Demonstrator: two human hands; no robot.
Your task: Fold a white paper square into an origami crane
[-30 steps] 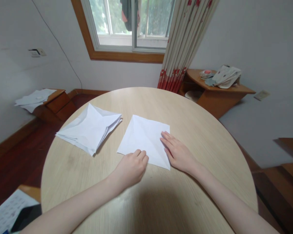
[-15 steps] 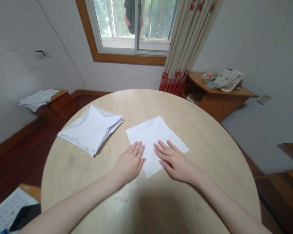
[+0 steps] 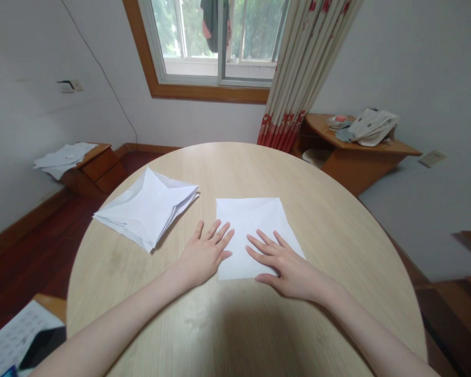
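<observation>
A square sheet of white paper (image 3: 241, 225) lies flat on the round table, its far edge running nearly straight across. Faint crease lines show near its far corners. My left hand (image 3: 206, 254) is open with fingers spread, the fingertips resting over the paper's left edge. On the right part of the sheet lies my right hand (image 3: 280, 264), also open, palm down, covering some of the right edge. To the left is a stack of white paper sheets (image 3: 147, 207), piled a little unevenly with points sticking out; neither hand touches it.
The round wooden table (image 3: 235, 162) fills the middle. Beyond it hang a curtain (image 3: 294, 78) and a window. A corner shelf (image 3: 361, 157) holds a bag and small items. At left stands a small drawer cabinet (image 3: 105, 165); at lower left, a dark phone-like object (image 3: 43, 345) on printed paper.
The single sheet has turned from a diamond position to lying square to me. Both hands stay on it, with the left fingers spread wider. The stack has not moved.
</observation>
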